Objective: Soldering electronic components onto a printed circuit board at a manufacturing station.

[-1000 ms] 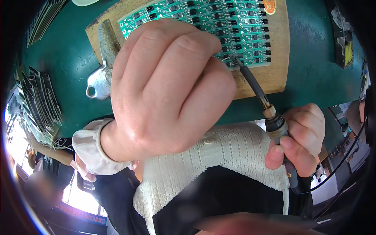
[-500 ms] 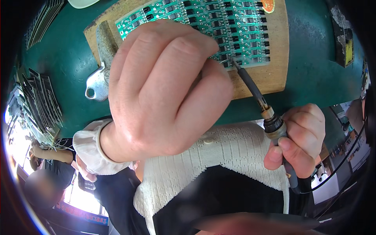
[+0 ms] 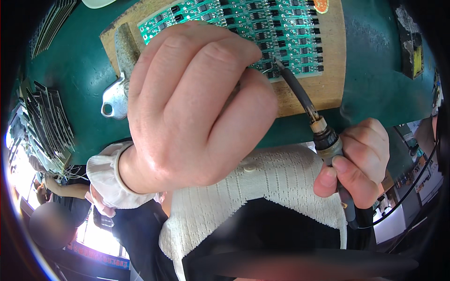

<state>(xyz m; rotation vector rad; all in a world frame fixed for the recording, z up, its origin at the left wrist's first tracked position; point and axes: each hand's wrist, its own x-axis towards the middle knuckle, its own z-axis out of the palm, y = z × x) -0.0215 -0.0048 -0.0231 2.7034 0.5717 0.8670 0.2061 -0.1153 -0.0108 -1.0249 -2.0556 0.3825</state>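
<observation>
My right hand (image 3: pixel 358 161) grips a soldering iron (image 3: pixel 300 96) by its grey handle. The iron's tip rests on or just above the lower part of a green circuit board panel (image 3: pixel 300 44), which carries rows of small black components. Closed over the panel's left side, my left hand (image 3: pixel 197 107) pinches a thin strand of solder wire (image 3: pixel 267 71) that shows beside the iron's tip. The rest of the wire is hidden by my fingers. A wooden board (image 3: pixel 330 89) lies under the panel. Partly behind my left hand sits a silver metal clamp (image 3: pixel 115 98).
On the green tabletop (image 3: pixel 84 93), stacks of thin boards (image 3: pixel 49 122) with loose wires stand at the left. A worn black and yellow block (image 3: pixel 412 51) is at the right. The iron's black cable (image 3: pixel 403 203) runs off right. Another person's arm (image 3: pixel 68 188) shows at lower left.
The soldering iron's tip has moved slightly up and left on the panel, my right hand shifting with it. My left hand has barely moved.
</observation>
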